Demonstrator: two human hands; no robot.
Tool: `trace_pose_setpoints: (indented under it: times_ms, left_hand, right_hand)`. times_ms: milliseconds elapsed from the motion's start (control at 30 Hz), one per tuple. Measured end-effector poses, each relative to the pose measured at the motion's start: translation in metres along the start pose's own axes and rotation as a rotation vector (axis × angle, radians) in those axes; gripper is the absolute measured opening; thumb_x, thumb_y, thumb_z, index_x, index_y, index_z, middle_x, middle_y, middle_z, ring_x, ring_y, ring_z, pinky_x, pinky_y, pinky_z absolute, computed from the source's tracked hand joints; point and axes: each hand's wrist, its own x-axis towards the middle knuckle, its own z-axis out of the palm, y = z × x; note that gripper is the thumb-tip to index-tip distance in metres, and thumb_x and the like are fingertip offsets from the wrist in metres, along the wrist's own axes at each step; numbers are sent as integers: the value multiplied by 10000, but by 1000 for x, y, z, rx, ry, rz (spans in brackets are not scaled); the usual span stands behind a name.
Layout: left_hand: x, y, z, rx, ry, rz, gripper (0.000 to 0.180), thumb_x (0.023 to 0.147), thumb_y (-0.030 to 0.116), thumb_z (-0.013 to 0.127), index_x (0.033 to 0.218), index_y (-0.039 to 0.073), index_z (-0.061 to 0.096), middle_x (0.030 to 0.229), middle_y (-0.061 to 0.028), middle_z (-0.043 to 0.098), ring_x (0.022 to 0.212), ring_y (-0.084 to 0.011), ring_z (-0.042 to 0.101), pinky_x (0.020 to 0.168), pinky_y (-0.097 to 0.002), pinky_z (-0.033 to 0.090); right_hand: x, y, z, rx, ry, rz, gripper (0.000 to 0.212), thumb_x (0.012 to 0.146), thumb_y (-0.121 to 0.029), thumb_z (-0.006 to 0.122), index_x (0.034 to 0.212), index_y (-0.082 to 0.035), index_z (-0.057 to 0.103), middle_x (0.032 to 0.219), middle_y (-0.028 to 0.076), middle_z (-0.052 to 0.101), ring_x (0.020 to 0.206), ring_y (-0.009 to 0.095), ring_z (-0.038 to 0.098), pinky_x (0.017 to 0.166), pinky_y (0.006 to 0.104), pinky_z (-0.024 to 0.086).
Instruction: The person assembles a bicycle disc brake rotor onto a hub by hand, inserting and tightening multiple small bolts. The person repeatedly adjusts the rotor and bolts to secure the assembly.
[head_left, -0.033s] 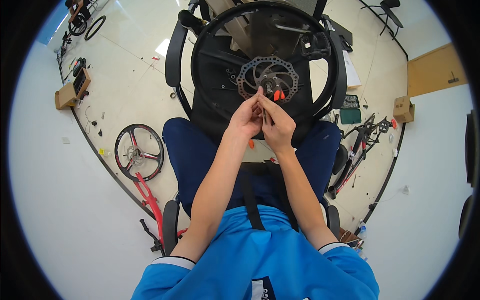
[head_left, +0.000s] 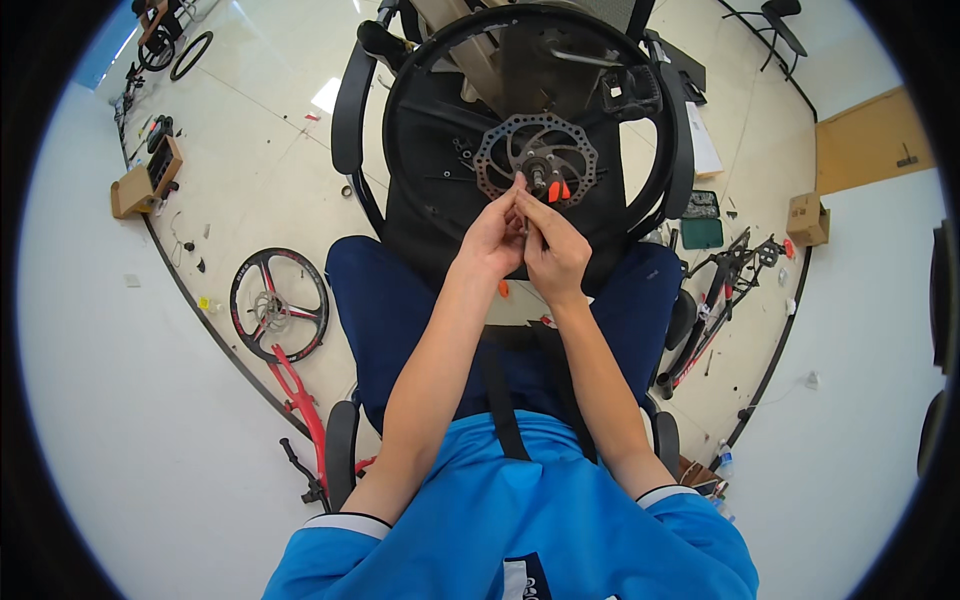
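The right hand (head_left: 556,258) has its fingers bent closed on a slim, dark piece (head_left: 526,226), mostly hidden; it is probably light and stiff, best pinched at its ends. The left hand (head_left: 490,240) meets it at the fingertips; whether it also grips, I cannot tell. Just beyond is the silver metal axle (head_left: 538,178), likely hard and perhaps slippery. Around it is the grey, perforated metal disc (head_left: 575,143), probably stiff, better held by its edge. The large black round wheel rim (head_left: 393,120) lies over the black chair seat (head_left: 412,235). Compared with the earlier frame, less of the dark piece shows; the disc stays in place.
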Motion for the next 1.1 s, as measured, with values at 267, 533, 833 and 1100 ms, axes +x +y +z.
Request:
trace_pose_setpoints:
  times_ms: [267, 533, 833, 1100]
  left_hand:
    - [-17, 11, 15, 79, 108, -7, 172, 996, 175, 591, 965, 42, 696, 923, -47, 718, 884, -166, 684, 866, -316, 538]
    - [-10, 5, 17, 78, 115, 13, 191, 1000, 202, 642, 875, 68, 698, 723, 24, 620, 609, -67, 522, 586, -210, 418]
    - [-18, -2, 36, 30, 152, 73, 150, 997, 209, 638, 990, 71, 697, 798, 32, 642, 750, -78, 632, 753, -253, 521]
    - [-12, 13, 7, 12, 30, -21, 116, 983, 160, 644, 997, 59, 698, 812, 12, 654, 756, -84, 631, 741, -238, 528]
  right_hand:
    - [4, 10, 10, -61, 101, -65, 203, 705, 116, 731, 799, -9, 602, 815, 92, 639, 680, 265, 634, 598, 333, 521]
    - [5, 0, 0, -70, 23, -39, 391, 756, 125, 680, 1117, -16, 734, 1136, 136, 732, 914, 280, 719, 830, 323, 565]
    - [0, 9, 4, -110, 53, -84, 316, 707, 83, 715, 1004, -21, 749, 1023, 121, 754, 831, 247, 713, 709, 345, 543]
    - [3, 4, 7, -75, 26, -42, 328, 690, 92, 722, 1000, -15, 733, 1052, 117, 738, 847, 268, 695, 726, 335, 554]
